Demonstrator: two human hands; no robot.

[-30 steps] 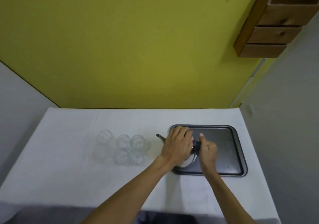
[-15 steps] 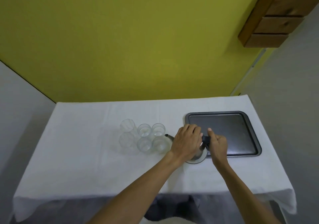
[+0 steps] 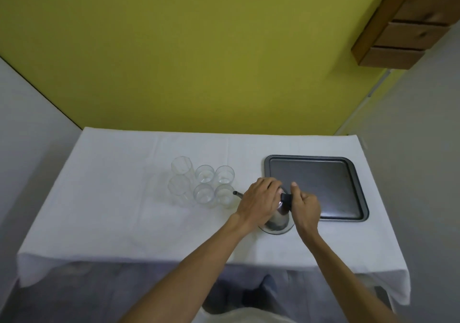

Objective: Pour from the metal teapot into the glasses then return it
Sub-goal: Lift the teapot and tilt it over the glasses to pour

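Note:
The metal teapot (image 3: 278, 219) is tilted to the left, just left of the dark tray (image 3: 348, 208), its base toward me and its thin spout at the rim of the nearest right glass (image 3: 224, 194). My right hand (image 3: 305, 204) grips its black handle. My left hand (image 3: 260, 202) lies over the top of the pot, hiding the lid. Several clear glasses (image 3: 202, 183) stand in a cluster left of the pot. I cannot tell whether liquid is flowing.
A white cloth covers the table (image 3: 124, 198). The yellow wall rises behind it and a wooden drawer unit (image 3: 410, 23) hangs at the upper right. The table's front edge is close to my forearms.
The teapot has left the tray and moved left to the glasses, tilting its spout down toward them. Both hands stayed on it. The view has pulled back from the table.

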